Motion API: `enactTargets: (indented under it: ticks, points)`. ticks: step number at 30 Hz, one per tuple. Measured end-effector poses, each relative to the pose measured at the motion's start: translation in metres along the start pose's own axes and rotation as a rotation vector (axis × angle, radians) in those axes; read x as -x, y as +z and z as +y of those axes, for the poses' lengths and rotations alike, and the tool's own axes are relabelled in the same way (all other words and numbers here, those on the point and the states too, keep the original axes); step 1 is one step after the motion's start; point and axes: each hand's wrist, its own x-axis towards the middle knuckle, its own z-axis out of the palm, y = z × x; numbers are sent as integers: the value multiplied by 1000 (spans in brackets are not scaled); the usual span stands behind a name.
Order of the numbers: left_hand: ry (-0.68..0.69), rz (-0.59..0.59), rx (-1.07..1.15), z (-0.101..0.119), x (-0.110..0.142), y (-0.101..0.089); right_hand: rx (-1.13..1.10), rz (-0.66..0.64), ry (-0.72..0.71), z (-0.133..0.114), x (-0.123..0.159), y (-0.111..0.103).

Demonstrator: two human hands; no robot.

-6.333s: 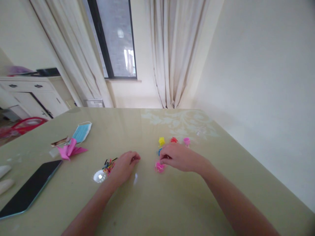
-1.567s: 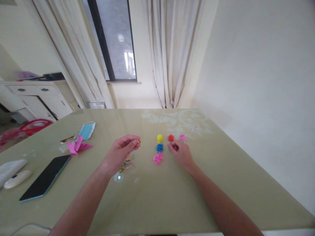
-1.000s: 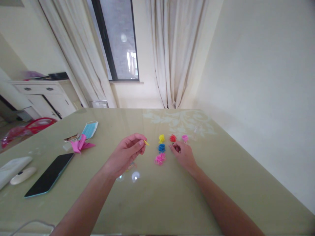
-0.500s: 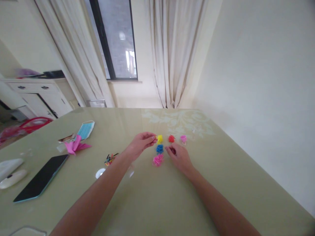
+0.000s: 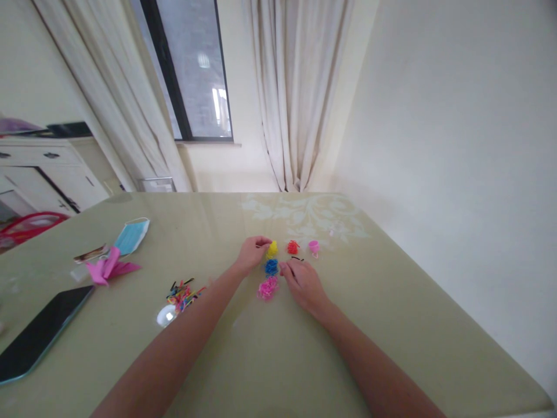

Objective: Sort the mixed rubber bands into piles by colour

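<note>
Small piles of colored rubber bands lie between my hands. My left hand (image 5: 253, 253) is pinched, its fingertips at the edge of the yellow pile (image 5: 272, 249); a thin, pale band-like strand shows at the fingers. My right hand (image 5: 305, 284) is closed, thumb and forefinger together just right of the blue pile (image 5: 271, 267). What it may hold is hidden. A bright pink pile (image 5: 267, 288) lies nearest me. Beyond the right hand are a red pile (image 5: 292, 247) and a dark band (image 5: 297, 258) close to its knuckles. A small pink cup-like thing (image 5: 314, 248) stands to the right.
Left of my left forearm lie a mixed heap of bands (image 5: 183, 294) and a round white, shiny piece (image 5: 166, 315). Farther left are a pink folded-paper shape (image 5: 111, 267), a blue face mask (image 5: 131, 236) and a dark tablet (image 5: 46, 328). A wall (image 5: 456, 174) borders the table's right side.
The view has turned slightly right, so things sit farther left. My left fingertips have come down to the yellow pile. A dark band now shows beyond my right hand, and more of the mixed heap is visible.
</note>
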Motion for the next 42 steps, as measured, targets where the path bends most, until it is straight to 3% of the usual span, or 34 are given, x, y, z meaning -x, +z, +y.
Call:
enactTargets:
  ticks: [3, 9, 14, 23, 33, 37, 42]
  points:
    - [77, -25, -66, -2, 3, -10, -13, -24, 10, 0, 0, 0]
    - [273, -186, -187, -5, 13, -35, -10, -23, 39, -1, -2, 2]
    - [405, -300, -454, -10, 16, -32, 22, -54, 50, -3, -2, 2]
    - [405, -279, -522, -9, 9, -23, 74, -100, 16, -2, -1, 1]
    - [370, -162, -533, -5, 9, -13, 9, -124, -46, -2, 0, -3]
    - [364, -154, -519, -7, 20, -27, 4, -143, -51, -4, 0, -5]
    - [324, -105, -520, -9, 49, -63, 3, -184, -73, -7, 3, -5]
